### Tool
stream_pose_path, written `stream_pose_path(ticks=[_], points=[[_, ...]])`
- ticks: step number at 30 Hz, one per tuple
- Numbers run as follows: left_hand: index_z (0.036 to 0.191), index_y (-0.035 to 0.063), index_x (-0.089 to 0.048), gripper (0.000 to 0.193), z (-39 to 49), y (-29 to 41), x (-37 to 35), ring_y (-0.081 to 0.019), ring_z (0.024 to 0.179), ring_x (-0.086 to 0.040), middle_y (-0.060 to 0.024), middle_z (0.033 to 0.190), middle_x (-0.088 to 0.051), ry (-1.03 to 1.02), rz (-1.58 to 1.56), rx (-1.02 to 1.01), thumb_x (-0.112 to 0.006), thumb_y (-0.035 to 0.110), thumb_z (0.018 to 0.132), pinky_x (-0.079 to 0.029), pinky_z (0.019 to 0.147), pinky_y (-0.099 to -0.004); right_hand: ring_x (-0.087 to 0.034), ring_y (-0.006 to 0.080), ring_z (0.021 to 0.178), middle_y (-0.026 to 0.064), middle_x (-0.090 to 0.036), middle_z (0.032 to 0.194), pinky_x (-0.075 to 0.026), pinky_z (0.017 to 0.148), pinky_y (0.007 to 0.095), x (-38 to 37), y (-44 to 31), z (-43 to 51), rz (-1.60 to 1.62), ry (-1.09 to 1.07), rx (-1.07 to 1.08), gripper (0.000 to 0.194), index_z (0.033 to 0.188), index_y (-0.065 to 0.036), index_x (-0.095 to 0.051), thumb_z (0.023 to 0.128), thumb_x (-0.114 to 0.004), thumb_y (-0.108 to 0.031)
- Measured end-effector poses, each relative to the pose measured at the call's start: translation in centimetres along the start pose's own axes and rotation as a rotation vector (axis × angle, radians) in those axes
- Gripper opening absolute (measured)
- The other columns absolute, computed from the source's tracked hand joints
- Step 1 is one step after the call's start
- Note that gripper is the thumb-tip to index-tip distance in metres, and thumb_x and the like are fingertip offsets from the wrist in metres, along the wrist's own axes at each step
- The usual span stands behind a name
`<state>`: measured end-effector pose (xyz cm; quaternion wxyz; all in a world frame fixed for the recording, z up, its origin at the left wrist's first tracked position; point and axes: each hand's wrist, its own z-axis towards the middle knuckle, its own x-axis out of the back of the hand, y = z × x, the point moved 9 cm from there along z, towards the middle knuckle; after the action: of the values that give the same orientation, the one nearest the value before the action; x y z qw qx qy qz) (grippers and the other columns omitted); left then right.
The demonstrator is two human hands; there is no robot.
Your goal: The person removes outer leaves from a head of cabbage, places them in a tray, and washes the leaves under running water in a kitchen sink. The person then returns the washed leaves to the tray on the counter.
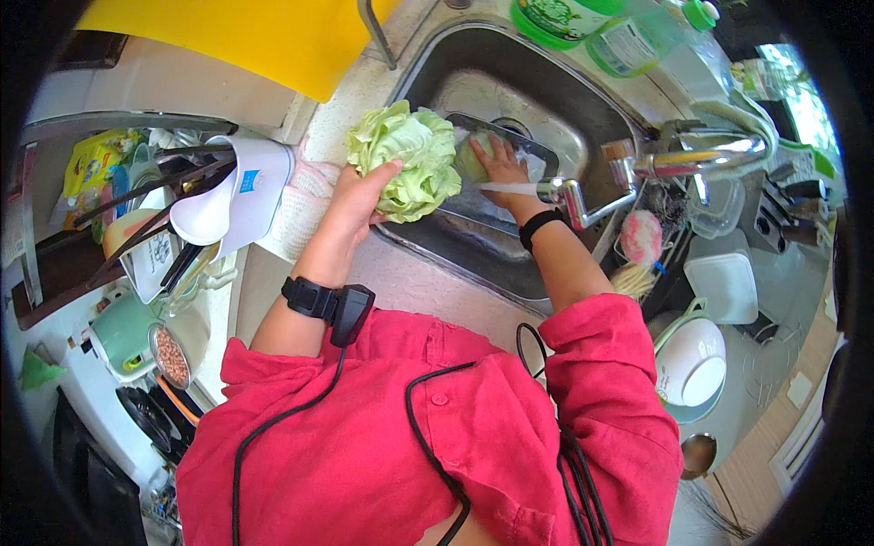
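My left hand (365,194) grips a head of pale green lettuce (406,160) over the near left rim of a stainless steel sink (444,239), with the thumb laid across its leaves. Inside the sink sits a rectangular basin (468,211) with water in it. My right hand (505,167) reaches into this basin, fingers spread, touching a pale green leafy piece (471,160). The underside of that hand is hidden. A stream of water (509,188) runs from the jointed spout (577,201) of the chrome faucet (710,157), passing beside my right wrist.
Green detergent bottles (625,44) stand behind the sink. A white utensil holder (256,184) and a folded cloth (307,201) are at the left. To the right are a knife block (771,211), a pink scrubber (642,237) and a white bowl (693,362). Black cables (416,403) hang over my red shirt.
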<state>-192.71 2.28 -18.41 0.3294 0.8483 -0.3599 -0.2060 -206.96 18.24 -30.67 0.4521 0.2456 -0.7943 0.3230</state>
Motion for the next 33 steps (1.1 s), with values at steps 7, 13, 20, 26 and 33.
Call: stream_pose_path(ticks=[7, 13, 20, 26, 33], points=[[0.123, 0.006, -0.048, 0.044, 0.0, -0.5, -0.2, -0.0173, 0.077, -0.066, -0.0087, 0.099, -0.063, -0.025, -0.021, 0.026, -0.063, 0.017, 0.084, -0.055, 0.051, -0.0288, -0.052, 0.0331, 0.115, 0.0221, -0.054, 0.122, -0.041, 0.096, 0.039, -4.8, 3.0, -2.6, 0.455, -0.095, -0.116, 0.066, 0.143, -0.013, -0.027, 0.083, -0.053, -0.008], [0.125, 0.0074, -0.046, 0.045, -0.3, -0.3, -0.8, -0.0203, 0.083, -0.066, -0.0104, 0.106, -0.061, -0.043, 0.041, 0.059, -0.062, 0.017, 0.084, -0.057, 0.056, -0.0322, -0.064, 0.0245, 0.092, 0.01, -0.061, 0.11, -0.056, 0.075, 0.0405, -1.4, 4.3, -6.7, 1.538, -0.187, -0.423, 0.031, 0.124, -0.01, -0.049, 0.094, -0.048, -0.018], [0.127, 0.0065, -0.044, 0.047, -0.9, -0.9, -2.4, -0.0231, 0.091, -0.065, -0.0116, 0.111, -0.06, -0.11, 0.049, 0.062, -0.063, 0.014, 0.084, -0.058, 0.063, -0.0375, -0.048, 0.0351, 0.121, 0.0138, -0.05, 0.131, -0.041, 0.096, 0.0572, 3.9, 1.2, -9.5, 2.099, -0.326, -0.287, 0.043, 0.136, -0.013, -0.038, 0.097, -0.04, -0.028], [0.121, 0.0055, -0.05, 0.041, -1.3, -0.2, -2.7, -0.0232, 0.086, -0.066, -0.0118, 0.104, -0.063, -0.164, -0.02, -0.031, -0.064, 0.016, 0.083, -0.057, 0.058, -0.038, -0.056, 0.0338, 0.108, 0.0153, -0.054, 0.125, -0.046, 0.091, 0.0517, 3.7, -2.2, -8.8, 2.327, -0.443, -0.126, 0.046, 0.129, -0.009, -0.045, 0.097, -0.031, -0.038], [0.117, 0.0061, -0.052, 0.044, -1.3, 1.5, -1.3, -0.0217, 0.086, -0.065, -0.0095, 0.102, -0.064, -0.154, 0.046, -0.089, -0.066, 0.031, 0.084, -0.057, 0.067, -0.0375, -0.055, 0.0327, 0.109, 0.016, -0.051, 0.128, -0.046, 0.091, 0.0459, 4.9, -3.0, -6.3, 2.251, -0.226, -0.142, 0.048, 0.132, -0.01, -0.041, 0.097, -0.025, -0.037]])
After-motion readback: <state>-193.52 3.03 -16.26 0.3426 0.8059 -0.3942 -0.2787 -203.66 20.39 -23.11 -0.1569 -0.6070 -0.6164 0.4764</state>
